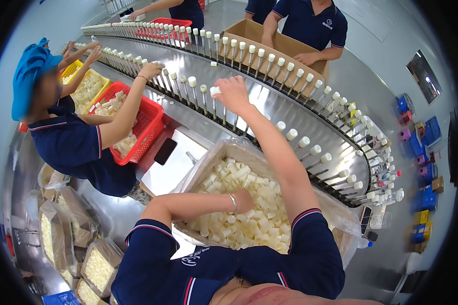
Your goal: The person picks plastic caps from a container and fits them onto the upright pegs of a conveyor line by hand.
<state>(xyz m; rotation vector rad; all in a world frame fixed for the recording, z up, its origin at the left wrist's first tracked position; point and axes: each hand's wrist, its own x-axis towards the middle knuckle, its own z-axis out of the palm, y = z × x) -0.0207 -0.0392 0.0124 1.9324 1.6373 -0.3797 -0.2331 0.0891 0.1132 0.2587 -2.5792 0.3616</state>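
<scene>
My right hand (232, 94) is closed on a white cap (216, 91), holding it at the top of a metal rod in the near row of the curved conveyor (277, 109). My left hand (245, 201), with a bracelet at the wrist, reaches down into a plastic-lined box (184, 179) full of loose cream-white caps (262, 218). Its fingers are hidden among the caps. On the rods left of my right hand sit a capped rod (192, 82) and several others. Uncapped rod tops show close to my right hand.
At left a co-worker in a blue cap (34, 66) reaches to the rods beside a red basket (150, 119) of white pieces. Across the conveyor another person handles a cardboard box (244, 33). A phone (165, 151) lies left of my box. Bagged boxes (56, 234) stand at lower left.
</scene>
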